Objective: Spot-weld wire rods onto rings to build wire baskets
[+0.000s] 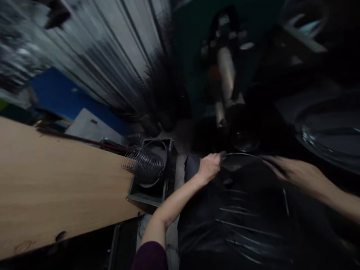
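The picture is dark and smeared by motion. My left hand [209,167] is closed on the near rim of a round black wire fan guard [247,210] that lies in front of me. My right hand [281,168] reaches to the guard's far right rim; its fingers are blurred, so its grip is unclear. The guard's thin spokes catch a little light below the hands.
A light wooden tabletop [56,187] fills the left. At its right end a grey box fan frame [152,172] holds a domed wire grille [143,163]. A blue panel [67,97] and corrugated metal wall [98,48] stand behind. Dark machine parts [227,82] lie ahead.
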{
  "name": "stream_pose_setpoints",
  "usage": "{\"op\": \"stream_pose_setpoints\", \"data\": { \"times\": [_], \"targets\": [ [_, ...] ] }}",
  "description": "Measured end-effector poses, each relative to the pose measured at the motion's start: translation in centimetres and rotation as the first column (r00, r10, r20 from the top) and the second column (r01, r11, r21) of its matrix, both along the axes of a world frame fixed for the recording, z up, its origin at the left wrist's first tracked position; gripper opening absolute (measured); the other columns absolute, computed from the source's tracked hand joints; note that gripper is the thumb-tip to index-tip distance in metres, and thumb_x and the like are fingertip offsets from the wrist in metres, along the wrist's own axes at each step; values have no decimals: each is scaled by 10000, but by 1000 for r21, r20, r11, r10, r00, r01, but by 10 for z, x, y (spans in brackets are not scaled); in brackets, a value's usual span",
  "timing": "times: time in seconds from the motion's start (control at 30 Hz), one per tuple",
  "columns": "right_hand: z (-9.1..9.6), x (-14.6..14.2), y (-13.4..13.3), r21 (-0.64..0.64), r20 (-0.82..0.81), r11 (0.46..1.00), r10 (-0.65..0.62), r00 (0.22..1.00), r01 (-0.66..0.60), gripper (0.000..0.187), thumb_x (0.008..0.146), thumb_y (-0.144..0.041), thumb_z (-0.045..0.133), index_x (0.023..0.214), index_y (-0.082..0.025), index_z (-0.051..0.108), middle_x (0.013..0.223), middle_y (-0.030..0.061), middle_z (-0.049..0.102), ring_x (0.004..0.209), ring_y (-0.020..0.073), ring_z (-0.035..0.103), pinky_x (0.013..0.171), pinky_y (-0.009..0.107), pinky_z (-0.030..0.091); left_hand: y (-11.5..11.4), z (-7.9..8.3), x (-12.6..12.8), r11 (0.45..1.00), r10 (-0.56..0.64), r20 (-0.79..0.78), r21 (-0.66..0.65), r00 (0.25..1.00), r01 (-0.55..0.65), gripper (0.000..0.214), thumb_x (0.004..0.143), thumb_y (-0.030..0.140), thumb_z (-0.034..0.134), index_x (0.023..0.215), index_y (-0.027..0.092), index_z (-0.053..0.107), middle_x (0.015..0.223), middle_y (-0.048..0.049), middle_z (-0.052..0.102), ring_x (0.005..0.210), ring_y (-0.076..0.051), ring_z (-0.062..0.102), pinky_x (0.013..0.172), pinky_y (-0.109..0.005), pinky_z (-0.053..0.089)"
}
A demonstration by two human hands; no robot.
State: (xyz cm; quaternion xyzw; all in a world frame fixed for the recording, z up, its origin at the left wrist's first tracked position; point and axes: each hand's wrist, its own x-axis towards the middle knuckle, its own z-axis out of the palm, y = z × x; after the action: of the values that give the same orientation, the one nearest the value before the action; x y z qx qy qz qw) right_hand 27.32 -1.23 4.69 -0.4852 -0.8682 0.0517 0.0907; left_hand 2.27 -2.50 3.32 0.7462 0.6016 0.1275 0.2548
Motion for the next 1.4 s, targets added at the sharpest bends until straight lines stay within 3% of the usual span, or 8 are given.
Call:
{"op": "stream_pose_setpoints", "data": {
  "times": [0.07, 0.13, 0.27, 0.43, 0.6, 0.87, 1.1, 1.4],
  "targets": [
    [-5, -4, 3, -20, 40, 1000, 19, 999, -18, 411, 951, -261, 337, 1248, -192, 611, 1115, 100, 667, 885, 248, 672, 622, 325, 556, 2, -6, 1, 993, -68, -171, 86, 983, 84, 437, 965, 231, 378, 1393, 196, 461, 1044, -81, 680, 960, -177, 630, 828, -259, 499],
    [-5, -9, 9, -14, 104, 997, 72, 992, -71, 455, 919, -173, 336, 1311, -148, 565, 1115, 118, 661, 786, 228, 676, 516, 296, 506, 6, -8, 2, 985, -111, -226, 101, 968, 136, 480, 949, 177, 372, 1422, 244, 417, 1050, -55, 683, 912, -162, 647, 775, -241, 511],
    [1, -20, 18, -23, 259, 994, 110, 960, -108, 556, 865, -42, 338, 1393, -147, 480, 933, 120, 674, 651, 203, 648, 431, 258, 385, 16, -5, 2, 984, -155, -142, 64, 978, 165, 494, 924, 163, 400, 1400, 290, 438, 1143, -21, 672, 972, -155, 646, 801, -234, 505],
    [20, -34, 37, -115, 401, 992, 99, 911, -57, 613, 905, -51, 252, 1506, -164, 292, 999, 167, 644, 681, 260, 651, 470, 299, 348, 41, 16, -4, 987, -141, -79, 70, 987, 147, 390, 956, 229, 385, 1315, 280, 529, 1118, -30, 690, 1012, -173, 644, 825, -234, 472],
    [43, -50, 59, -174, 376, 984, 94, 922, -30, 576, 921, -95, 261, 1493, -149, 313, 1042, 205, 628, 751, 296, 638, 523, 332, 336, 58, 40, -20, 974, -153, -164, 145, 975, 177, 368, 976, 271, 358, 1292, 239, 545, 1095, -67, 680, 976, -201, 647, 808, -264, 472],
    [61, -57, 79, -159, 285, 987, 59, 957, -14, 502, 952, -148, 276, 1444, -177, 370, 1039, 168, 657, 809, 298, 626, 575, 326, 293, 81, 57, -31, 969, -159, -60, 180, 985, 167, 337, 982, 331, 377, 1174, 205, 623, 1081, -60, 693, 1001, -181, 635, 838, -243, 457],
    [59, -58, 91, -142, 254, 990, 47, 966, -11, 482, 931, -146, 327, 1402, -184, 417, 1045, 160, 672, 795, 285, 626, 561, 321, 272, 90, 66, -28, 973, -132, -176, 162, 976, 161, 326, 975, 318, 387, 1202, 245, 610, 1079, -51, 700, 991, -202, 639, 789, -248, 446],
    [50, -58, 97, -151, 219, 988, 54, 974, -21, 495, 935, -200, 301, 1413, -202, 430, 1034, 147, 677, 797, 287, 630, 596, 323, 360, 89, 70, -29, 978, -109, -250, 146, 962, 149, 320, 971, 278, 374, 1163, 240, 627, 1035, -68, 713, 949, -208, 652, 761, -248, 431]
  ]
}}
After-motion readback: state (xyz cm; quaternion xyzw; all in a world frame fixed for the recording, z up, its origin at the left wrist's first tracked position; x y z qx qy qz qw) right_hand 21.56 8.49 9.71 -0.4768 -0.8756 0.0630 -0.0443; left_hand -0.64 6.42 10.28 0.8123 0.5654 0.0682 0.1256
